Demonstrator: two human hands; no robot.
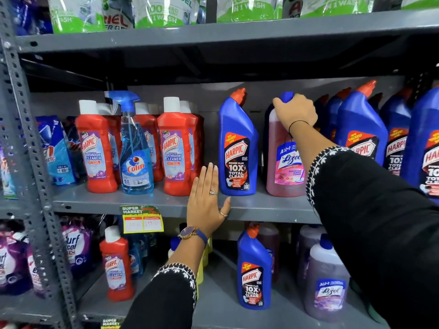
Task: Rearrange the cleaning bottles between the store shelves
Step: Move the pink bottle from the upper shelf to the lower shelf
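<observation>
A pink Lizol bottle with a blue cap stands on the middle shelf. My right hand is closed over its cap and neck. To its left stands a blue Harpic bottle with a red cap. My left hand lies flat and open against the shelf's front edge, just left of that blue bottle, holding nothing. Further left stand red Harpic bathroom cleaner bottles and a blue Colin spray bottle.
Several blue Harpic bottles crowd the right of the middle shelf. The lower shelf holds a blue Harpic bottle, a purple Lizol bottle and a red Harpic bottle. Detergent pouches fill the top shelf. A grey upright post stands at left.
</observation>
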